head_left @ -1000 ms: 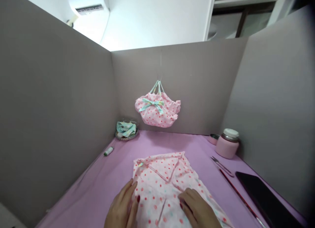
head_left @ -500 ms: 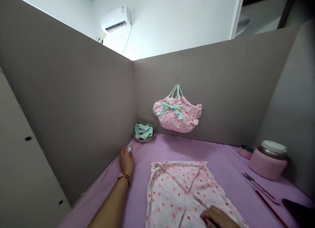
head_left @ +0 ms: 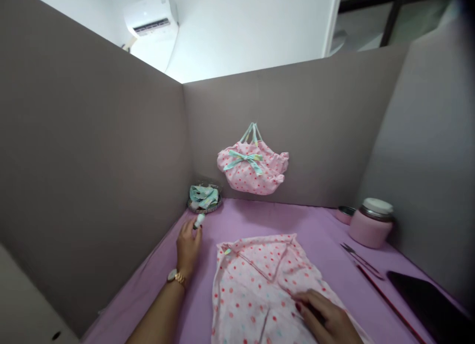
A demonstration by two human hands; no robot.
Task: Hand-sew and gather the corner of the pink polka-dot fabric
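Pink cloth (head_left: 241, 289) lies under the right hand (head_left: 324, 314), whose grip is unclear. The left hand (head_left: 188, 245) pinches a spool (head_left: 200, 220).

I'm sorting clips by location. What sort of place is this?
Probably a sewing or craft cubicle: grey panels enclose three sides of a purple-covered table, pink cloth lies on it, and the left hand holds what looks like a thread spool.

1 view: head-worn, facing forward and down, tablecloth (head_left: 309, 225) near.
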